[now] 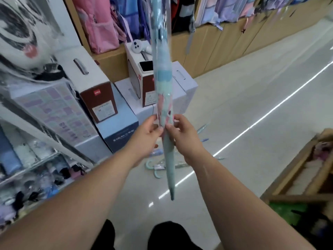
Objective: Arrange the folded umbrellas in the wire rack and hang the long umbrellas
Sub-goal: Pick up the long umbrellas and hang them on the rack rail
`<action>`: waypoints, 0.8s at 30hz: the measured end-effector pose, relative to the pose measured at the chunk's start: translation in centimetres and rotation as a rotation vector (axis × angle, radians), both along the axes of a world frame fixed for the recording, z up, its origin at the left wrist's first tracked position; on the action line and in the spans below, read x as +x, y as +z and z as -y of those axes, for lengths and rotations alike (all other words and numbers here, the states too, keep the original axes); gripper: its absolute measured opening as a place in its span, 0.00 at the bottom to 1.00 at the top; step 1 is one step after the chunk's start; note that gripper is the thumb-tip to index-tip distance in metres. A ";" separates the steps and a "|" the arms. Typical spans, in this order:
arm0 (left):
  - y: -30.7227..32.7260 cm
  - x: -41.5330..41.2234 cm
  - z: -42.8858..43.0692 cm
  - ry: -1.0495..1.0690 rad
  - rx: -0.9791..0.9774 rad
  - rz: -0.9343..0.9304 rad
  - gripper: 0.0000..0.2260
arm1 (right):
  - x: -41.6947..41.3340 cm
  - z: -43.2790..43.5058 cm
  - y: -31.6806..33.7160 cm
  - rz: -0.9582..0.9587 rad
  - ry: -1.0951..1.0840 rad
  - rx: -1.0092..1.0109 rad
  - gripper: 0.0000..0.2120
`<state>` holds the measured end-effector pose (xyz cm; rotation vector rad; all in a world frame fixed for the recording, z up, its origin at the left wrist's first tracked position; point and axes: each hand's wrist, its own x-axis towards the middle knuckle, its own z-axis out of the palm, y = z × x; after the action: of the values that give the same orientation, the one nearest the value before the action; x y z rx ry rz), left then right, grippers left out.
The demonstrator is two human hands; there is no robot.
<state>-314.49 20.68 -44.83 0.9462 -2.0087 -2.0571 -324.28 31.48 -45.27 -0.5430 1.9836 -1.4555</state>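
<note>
Mint-green and pink under a clear plastic sleeve, the long umbrella (163,98) hangs upright in front of the person with its tip down. Its upper end runs out of view, so I cannot tell whether the handle is already hooked on anything. The left hand (144,134) and right hand (183,138) meet at its middle. Each grip is closed to a pinch, thumb and fingertips on the sleeve from either side.

The hanging looks under way but far from done. Just behind the umbrella's lower half, more long umbrellas (156,167) with curved handles lie in a heap on the floor (252,105). Well to the left of the held umbrella, the wire rack (36,162) already carries rows of folded umbrellas (10,156). The blur makes it hard to say whether that part is finished.

Stacked boxes (97,92) stand close behind and left of the umbrella, with backpacks (97,20) on a shelf above them. A wooden crate (295,170) sits well to its right. The heap underfoot is the likeliest snag for the tip.
</note>
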 end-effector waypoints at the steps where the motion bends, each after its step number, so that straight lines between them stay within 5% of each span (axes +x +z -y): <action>1: 1.3 -0.4 0.0 0.008 0.002 -0.012 0.16 | -0.5 0.2 1.4 -0.006 0.007 -0.013 0.07; 14: 9.3 -1.4 5.1 0.103 -0.111 -0.200 0.13 | -2.1 6.9 12.0 0.120 0.079 -0.174 0.05; 24: 6.6 1.9 4.9 -0.017 0.001 -0.045 0.30 | -2.4 8.1 9.8 0.185 0.027 -0.205 0.03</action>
<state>-312.56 15.82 -38.26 0.8770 -2.0004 -2.0695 -326.73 23.35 -35.51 -0.5000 1.6896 -1.6406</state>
